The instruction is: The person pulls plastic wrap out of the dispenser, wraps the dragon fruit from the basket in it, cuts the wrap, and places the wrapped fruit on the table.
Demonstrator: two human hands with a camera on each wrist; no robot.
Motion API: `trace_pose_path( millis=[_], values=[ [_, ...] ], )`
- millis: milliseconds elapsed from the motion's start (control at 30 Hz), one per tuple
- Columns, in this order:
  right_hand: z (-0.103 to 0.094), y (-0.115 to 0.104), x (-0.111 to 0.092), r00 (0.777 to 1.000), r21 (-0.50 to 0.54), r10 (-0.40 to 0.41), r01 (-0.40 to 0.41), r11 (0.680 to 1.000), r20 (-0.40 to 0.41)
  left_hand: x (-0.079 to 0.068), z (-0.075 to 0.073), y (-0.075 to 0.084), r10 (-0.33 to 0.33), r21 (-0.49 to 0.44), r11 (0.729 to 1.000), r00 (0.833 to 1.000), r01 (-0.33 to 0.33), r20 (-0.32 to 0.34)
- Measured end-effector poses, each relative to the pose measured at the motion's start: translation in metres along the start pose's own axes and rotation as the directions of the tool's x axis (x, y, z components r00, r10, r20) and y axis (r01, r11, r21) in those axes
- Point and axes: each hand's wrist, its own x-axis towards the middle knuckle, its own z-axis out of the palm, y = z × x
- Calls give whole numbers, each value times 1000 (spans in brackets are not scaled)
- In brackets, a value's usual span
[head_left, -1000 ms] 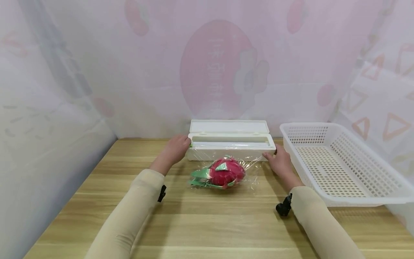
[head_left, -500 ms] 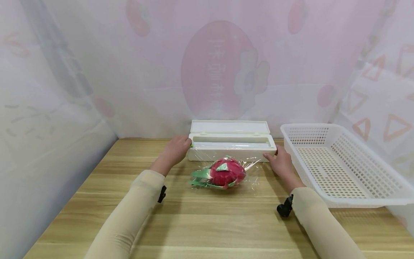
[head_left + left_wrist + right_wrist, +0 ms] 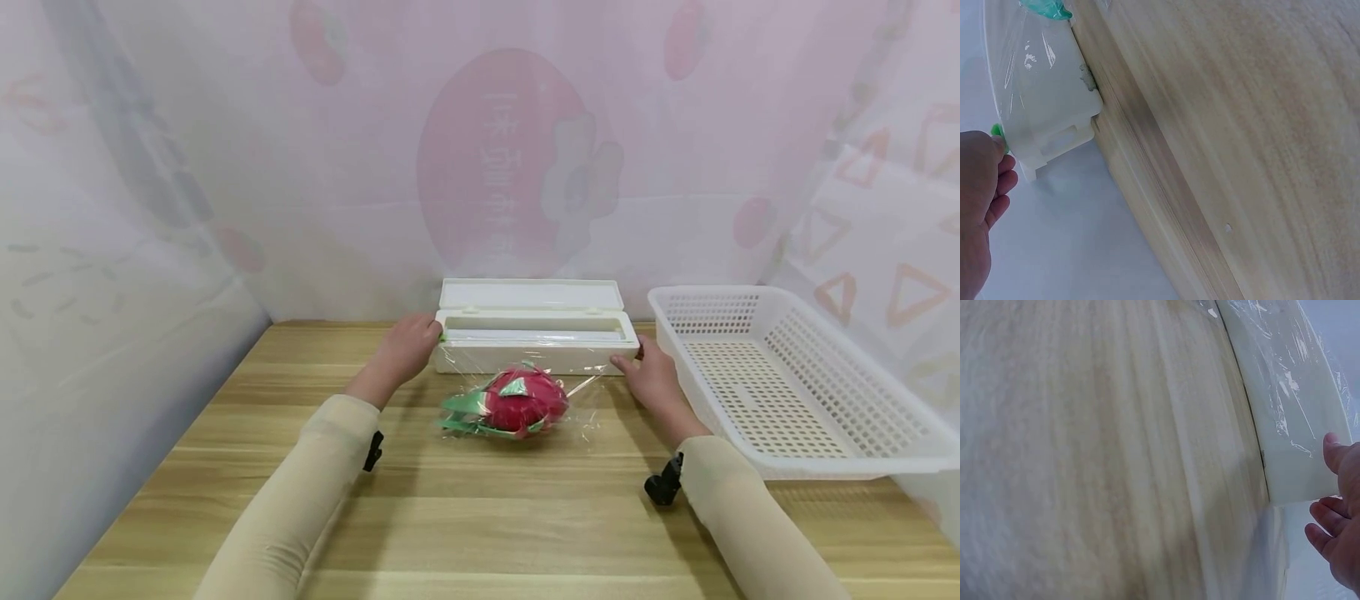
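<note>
A white cling film dispenser (image 3: 528, 358) with its lid raised stands at the back of the table. Clear film runs from it down over a red dragon fruit (image 3: 525, 402) with green leaf-like tips, which lies in front. At the dispenser's left end, my left hand (image 3: 407, 346) pinches a small green tab (image 3: 997, 130) on the top edge. My right hand (image 3: 651, 379) grips the opposite end, with the thumb (image 3: 1333, 453) against the front wall and the other fingers around the end. In the right wrist view, wrinkled film (image 3: 1291, 381) covers part of the front.
To the right of the dispenser stands a white perforated plastic basket (image 3: 930, 458), close to my right hand and forearm. Printed cloth walls (image 3: 337, 183) enclose the wooden table (image 3: 480, 525) at the back and sides.
Both hands keep their places at the dispenser's ends. Only the shine on the film beside the dragon fruit differs slightly.
</note>
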Motion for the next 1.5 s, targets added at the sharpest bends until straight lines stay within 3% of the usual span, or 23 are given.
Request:
trace_pose_path(
  millis=[500,800,1100,1200,1367,1500],
  values=[
    [-3,-5,-8,1000,-6,-15,15,1000,9,-3,-1,1,14,1,1000,999,-14,-44],
    [-9,-8,-10,997,-50,-77,76,996,-20,-3,-4,2,16,-39,999,997,-19,-70],
    [-10,-15,-12,992,-52,-123,121,991,-30,0,3,4,91,-43,994,986,-98,-138],
    [-10,-18,-13,988,-77,-150,147,986,-34,1,4,7,93,-41,994,987,-100,-134],
    [-8,-23,-12,972,-147,-233,225,963,-35,3,4,12,92,-42,994,988,-98,-122],
    [-4,-29,-11,926,-237,-371,347,908,-65,5,3,17,105,-32,993,985,-111,-136]
  ],
)
